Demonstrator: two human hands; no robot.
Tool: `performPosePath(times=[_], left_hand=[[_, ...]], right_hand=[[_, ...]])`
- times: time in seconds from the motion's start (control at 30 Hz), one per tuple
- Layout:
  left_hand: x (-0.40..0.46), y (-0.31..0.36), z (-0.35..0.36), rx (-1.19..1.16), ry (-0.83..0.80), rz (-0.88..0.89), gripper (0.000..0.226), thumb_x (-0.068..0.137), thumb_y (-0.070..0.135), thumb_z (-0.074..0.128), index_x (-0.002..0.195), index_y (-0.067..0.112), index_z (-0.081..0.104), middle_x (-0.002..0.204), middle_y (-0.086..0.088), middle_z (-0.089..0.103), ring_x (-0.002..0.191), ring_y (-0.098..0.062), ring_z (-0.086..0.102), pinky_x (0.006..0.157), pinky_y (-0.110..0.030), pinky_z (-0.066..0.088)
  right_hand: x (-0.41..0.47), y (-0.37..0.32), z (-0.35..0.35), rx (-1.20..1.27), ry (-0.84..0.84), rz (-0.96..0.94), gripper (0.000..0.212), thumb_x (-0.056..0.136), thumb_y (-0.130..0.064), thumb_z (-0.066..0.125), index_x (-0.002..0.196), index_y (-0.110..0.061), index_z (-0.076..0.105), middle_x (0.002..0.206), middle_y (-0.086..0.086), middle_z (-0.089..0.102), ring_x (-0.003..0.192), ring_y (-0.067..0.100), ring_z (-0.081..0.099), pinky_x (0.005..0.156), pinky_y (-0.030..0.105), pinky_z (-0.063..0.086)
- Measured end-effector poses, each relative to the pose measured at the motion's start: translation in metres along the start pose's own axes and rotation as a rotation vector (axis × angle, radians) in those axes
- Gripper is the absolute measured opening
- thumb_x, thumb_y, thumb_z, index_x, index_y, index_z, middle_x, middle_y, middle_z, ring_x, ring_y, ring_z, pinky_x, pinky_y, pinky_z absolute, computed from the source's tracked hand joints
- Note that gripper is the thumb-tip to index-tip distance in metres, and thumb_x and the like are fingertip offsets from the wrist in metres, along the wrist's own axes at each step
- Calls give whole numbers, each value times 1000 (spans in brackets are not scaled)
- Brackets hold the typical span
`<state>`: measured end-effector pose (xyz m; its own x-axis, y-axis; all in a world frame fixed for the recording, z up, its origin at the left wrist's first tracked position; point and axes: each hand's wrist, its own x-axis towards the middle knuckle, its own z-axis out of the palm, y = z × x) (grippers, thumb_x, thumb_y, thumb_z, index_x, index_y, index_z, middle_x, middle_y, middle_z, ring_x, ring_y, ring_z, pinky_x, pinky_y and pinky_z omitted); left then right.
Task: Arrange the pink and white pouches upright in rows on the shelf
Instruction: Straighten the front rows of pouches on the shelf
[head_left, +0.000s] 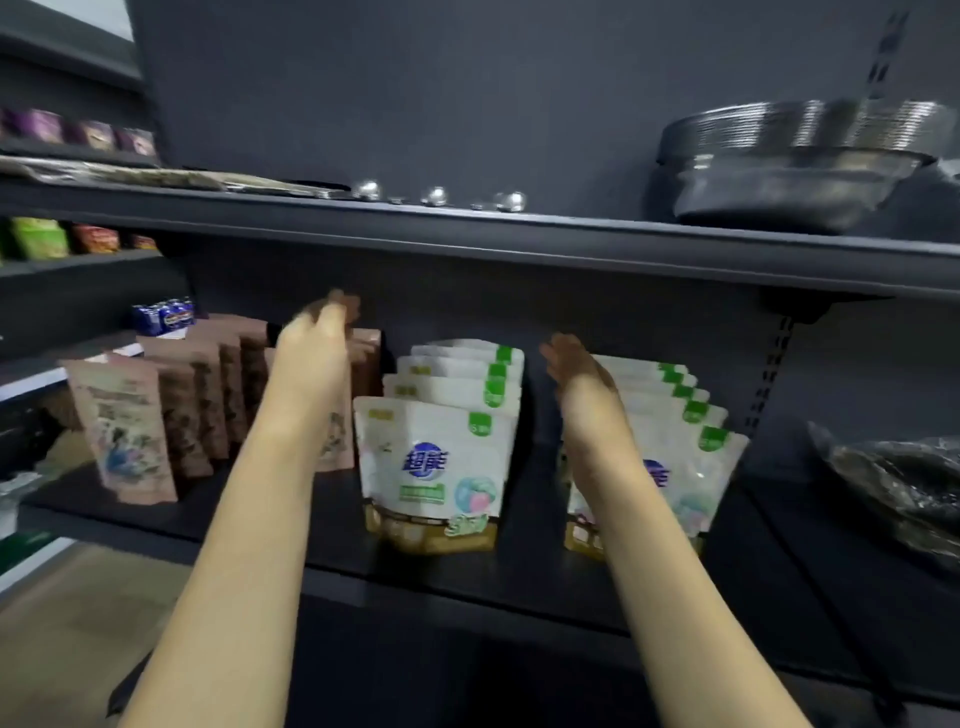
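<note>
Pouches stand upright in rows on a dark shelf (519, 571): pink pouches (130, 431) left, white pouches (431, 462) centre and right, their fronts marked "超能". Above the shelf sit steel bowls (795, 171). Left hand (317, 332) curls over the pink row's back; right hand (576, 364) hangs relaxed, partly hiding the right row.

Pink pouches (171, 415) stand upright in rows under and left of the left hand (317, 332); white pouches (441, 457) stand in two rows either side of the right hand (576, 369).
</note>
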<state>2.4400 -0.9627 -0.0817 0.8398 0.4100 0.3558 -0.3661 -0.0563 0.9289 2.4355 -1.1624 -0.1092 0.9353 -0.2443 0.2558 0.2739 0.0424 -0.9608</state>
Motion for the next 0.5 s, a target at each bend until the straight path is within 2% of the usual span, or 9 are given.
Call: performPosePath(times=[0.07,0.1,0.13,0.17,0.23,0.27,0.33,0.4,0.5], left_hand=[[17,-15,-16,-30,-39,-60,27,98,28,36,109,16,58,116,-6,61,114,-23,55,98,-32,39],[25,-21,-22,-58,-71,-86,32,98,27,37,116,11,59,120,-6,60,117,-21,55,96,-29,38],[31,-25,-28,-79,-108,-130,38,96,27,39,125,9,56,126,-5,59,120,-18,53,95,-27,37],[37,-29,-33,-91,-150,-170,46,93,30,41,133,10,50,131,-3,56,122,-17,51,95,-26,34],[42,-39,-38,-94,-248,-224,53,92,41,39,138,14,45,130,3,53,121,-13,50,94,-24,33],[40,-45,-39,-106,-302,-233,51,96,42,33,135,13,47,128,4,53,117,-10,51,93,-21,34],[34,-63,-40,-139,-375,-289,53,101,40,17,136,12,45,136,1,48,120,-9,48,98,-19,31],[31,-90,-38,-150,-419,-349,59,100,45,12,141,13,40,146,-1,40,134,-14,38,108,-26,25],[27,-125,-32,-143,-431,-420,59,98,51,18,140,15,40,140,-3,49,128,-19,46,103,-34,38]], right_hand=[[2,9,17,15,42,32,24,98,-31,39,98,-28,63,104,-9,65,97,9,59,88,25,44],[0,12,25,5,60,19,28,99,-29,36,93,-29,63,98,-13,63,92,7,57,84,23,42],[-1,16,30,-13,70,-7,31,100,-28,33,99,-29,63,98,-14,61,91,6,55,83,23,40],[0,23,34,-1,96,-17,34,101,-29,30,113,-27,61,100,-13,60,91,3,53,82,21,40],[-4,29,42,109,124,44,43,102,-33,25,137,-18,45,110,-12,58,93,-3,53,79,13,40],[-6,34,43,154,130,69,47,102,-37,23,143,-18,37,125,-11,54,106,-1,53,84,12,38],[-10,46,44,175,145,89,54,101,-45,18,147,-20,28,148,-8,38,134,7,39,100,18,28],[-14,58,41,168,147,104,63,95,-57,15,149,-25,25,153,-10,30,139,7,29,106,23,23],[-20,86,33,159,147,198,89,72,-77,24,149,-33,23,149,-16,30,139,6,28,115,33,19]])
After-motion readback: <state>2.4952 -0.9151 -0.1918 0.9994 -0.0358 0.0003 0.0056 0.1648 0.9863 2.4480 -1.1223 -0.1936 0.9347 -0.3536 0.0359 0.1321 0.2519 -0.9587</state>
